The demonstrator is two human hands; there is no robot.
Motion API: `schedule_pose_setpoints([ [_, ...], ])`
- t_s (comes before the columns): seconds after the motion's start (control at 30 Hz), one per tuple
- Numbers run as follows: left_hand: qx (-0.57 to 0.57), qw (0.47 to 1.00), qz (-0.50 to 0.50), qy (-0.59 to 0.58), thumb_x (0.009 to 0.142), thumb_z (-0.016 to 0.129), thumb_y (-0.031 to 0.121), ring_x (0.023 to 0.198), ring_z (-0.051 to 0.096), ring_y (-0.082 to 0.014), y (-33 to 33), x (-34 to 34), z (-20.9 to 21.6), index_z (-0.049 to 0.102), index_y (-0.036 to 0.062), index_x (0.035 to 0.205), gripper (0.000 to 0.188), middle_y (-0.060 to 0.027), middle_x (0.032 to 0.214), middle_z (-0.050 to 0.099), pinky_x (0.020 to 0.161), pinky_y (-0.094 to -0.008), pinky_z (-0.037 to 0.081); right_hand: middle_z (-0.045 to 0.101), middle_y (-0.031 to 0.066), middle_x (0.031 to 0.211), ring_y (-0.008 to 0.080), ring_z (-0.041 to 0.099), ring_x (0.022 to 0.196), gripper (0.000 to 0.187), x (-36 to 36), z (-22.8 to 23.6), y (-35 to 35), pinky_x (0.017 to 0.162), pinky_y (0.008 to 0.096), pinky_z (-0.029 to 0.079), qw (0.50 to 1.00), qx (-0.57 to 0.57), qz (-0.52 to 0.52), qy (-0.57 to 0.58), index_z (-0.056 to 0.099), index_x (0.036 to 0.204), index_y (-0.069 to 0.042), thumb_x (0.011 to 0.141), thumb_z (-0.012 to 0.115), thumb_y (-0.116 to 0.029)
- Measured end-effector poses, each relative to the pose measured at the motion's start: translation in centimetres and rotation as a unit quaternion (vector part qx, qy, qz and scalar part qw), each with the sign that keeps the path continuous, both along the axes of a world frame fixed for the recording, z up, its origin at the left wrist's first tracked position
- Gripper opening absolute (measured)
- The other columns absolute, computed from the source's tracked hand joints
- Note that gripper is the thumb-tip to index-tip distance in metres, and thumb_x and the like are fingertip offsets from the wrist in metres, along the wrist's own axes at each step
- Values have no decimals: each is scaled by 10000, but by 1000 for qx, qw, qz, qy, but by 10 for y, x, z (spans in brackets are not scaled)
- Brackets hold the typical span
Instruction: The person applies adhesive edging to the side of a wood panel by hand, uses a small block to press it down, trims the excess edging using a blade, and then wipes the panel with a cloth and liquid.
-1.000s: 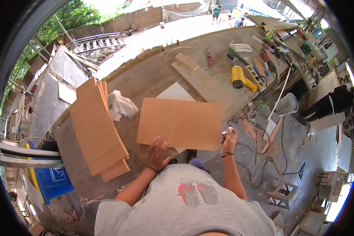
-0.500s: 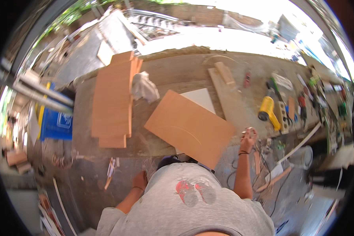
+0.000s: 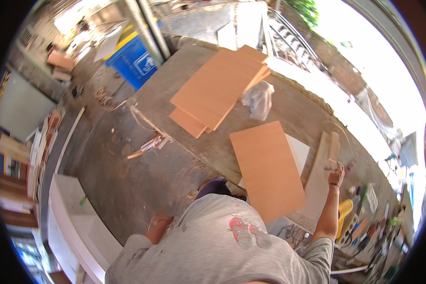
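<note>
My right hand (image 3: 336, 175) is stretched out over the workbench, close to a slim red-handled tool (image 3: 350, 166) and a small wooden block (image 3: 334, 146). Its fingers look extended, with nothing visible in them. My left hand (image 3: 164, 220) hangs low beside my body; my shirt and blur hide its fingers. In front of me a rectangular wood-coloured panel (image 3: 268, 170) lies at an angle, overhanging the bench's near edge. A white sheet (image 3: 298, 152) shows from under it. To its right lies a long pale board (image 3: 315, 175).
Stacked wood-coloured panels (image 3: 213, 90) and a crumpled pale bag (image 3: 259, 100) sit on the bench. A yellow power tool (image 3: 344, 213) and scattered hand tools lie at right. A blue bin (image 3: 131, 61) stands beyond the bench's left end, a white cabinet-like piece (image 3: 75, 213) at lower left.
The view has turned left, so the bench now slants across it. My right hand has moved from near the panel's right corner out toward the red tool. The panels have stayed on the bench.
</note>
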State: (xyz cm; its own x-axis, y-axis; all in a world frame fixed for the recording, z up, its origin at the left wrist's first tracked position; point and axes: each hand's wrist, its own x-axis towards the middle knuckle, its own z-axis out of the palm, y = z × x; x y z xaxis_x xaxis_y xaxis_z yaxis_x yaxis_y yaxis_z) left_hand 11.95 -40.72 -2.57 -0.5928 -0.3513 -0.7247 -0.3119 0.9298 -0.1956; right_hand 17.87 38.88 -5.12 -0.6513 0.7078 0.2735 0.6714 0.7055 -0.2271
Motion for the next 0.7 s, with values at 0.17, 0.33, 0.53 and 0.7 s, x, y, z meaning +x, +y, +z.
schedule_pose_setpoints([
  [0.17,216,923,-60,312,745,662,513,1032,588,-391,74,-36,-42,642,51,1110,590,-237,1081,629,954,-439,444,549,176,1287,342,522,1182,462,-16,-32,31,982,419,421,995,-24,54,-80,526,1298,-127,847,607,-191],
  [0.33,432,846,-6,313,820,671,432,1023,632,-324,155,-80,23,606,-13,1156,561,-230,1111,642,887,-385,495,599,149,1231,330,532,1190,551,-27,33,-14,949,411,441,986,-111,-37,-118,448,1362,-167,858,634,-289],
  [0.53,479,859,31,178,808,694,430,918,661,-255,265,-142,25,618,-63,1042,551,-198,982,677,792,-333,510,671,132,1003,265,612,939,479,6,25,18,828,377,480,988,-147,-14,-53,552,1243,-65,776,621,-149],
  [0.7,554,795,14,249,783,679,373,1013,635,-333,308,-153,25,642,-30,1023,471,-231,1026,665,828,-401,512,600,53,788,131,531,658,463,47,10,9,628,276,442,961,-236,25,144,571,1224,-37,762,535,-11],
])
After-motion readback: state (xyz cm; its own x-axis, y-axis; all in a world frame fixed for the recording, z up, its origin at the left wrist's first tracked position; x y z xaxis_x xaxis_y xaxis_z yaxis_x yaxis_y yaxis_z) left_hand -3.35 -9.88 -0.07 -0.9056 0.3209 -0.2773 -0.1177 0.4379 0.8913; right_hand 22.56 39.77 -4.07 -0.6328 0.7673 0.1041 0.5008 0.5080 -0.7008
